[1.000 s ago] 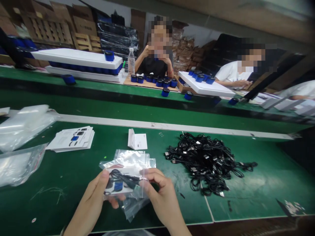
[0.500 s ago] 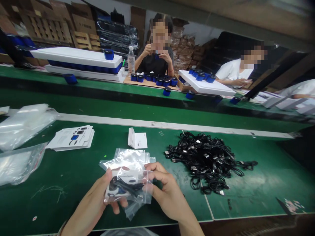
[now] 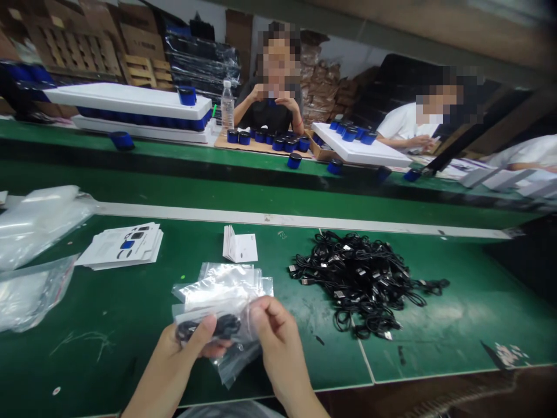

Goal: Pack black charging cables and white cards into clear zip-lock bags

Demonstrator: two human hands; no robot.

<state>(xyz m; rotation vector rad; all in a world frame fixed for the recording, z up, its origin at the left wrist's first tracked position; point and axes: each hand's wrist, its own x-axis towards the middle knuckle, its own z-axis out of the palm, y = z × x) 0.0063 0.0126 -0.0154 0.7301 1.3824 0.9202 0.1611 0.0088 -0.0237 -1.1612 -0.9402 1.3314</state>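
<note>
Toward the worktop's (image 3: 448,325) far edge, bags (image 3: 39,223) lie left of leaflets (image 3: 117,247); a cable pile (image 3: 361,281) lies right of both.

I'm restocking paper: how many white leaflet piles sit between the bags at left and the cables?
2: a flat pile near the bags at left and a folded pile nearer the cables. More could be hidden.

Text on leaflets (image 3: 114,248) seems illegible

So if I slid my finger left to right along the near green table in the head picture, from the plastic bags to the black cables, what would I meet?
Clear plastic bags → stack of printed leaflets → left hand → right hand → pile of black USB cables.
</note>
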